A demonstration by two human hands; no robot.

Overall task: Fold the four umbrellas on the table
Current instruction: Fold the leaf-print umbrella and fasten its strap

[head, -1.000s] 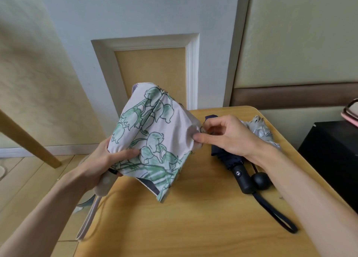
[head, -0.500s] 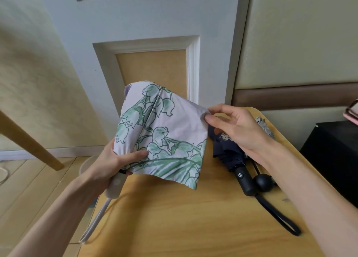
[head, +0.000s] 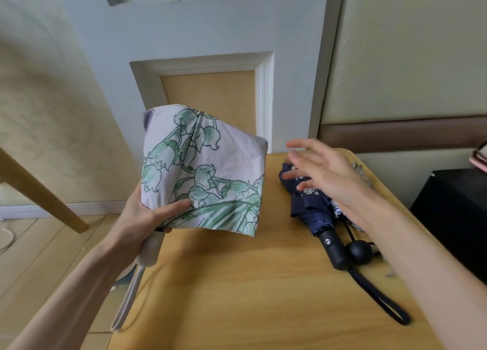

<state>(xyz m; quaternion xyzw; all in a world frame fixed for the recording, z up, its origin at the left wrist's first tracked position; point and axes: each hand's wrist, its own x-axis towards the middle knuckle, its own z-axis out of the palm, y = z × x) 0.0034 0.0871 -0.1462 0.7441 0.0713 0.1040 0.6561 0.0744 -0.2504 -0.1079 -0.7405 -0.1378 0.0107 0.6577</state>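
- Cloth on the flower umbrella [head: 203, 173] looks soft, light and floppy, so we think it is best held where it meets the handle.
- Our left hand [head: 147, 217] squeezes the umbrella there, up above the table [head: 237, 283].
- Our right hand [head: 324, 170] is open wide and holds nothing, just beside the loose cloth edge.
- Under it, the blue umbrella [head: 313, 207] lies on the table.

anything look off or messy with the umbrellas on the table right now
Nothing is damaged or spilled. The floral umbrella in the left hand has its canopy loose and flared, not yet wrapped. The navy umbrella lies collapsed on the wooden table, its fabric bunched and unstrapped, under the open right hand.
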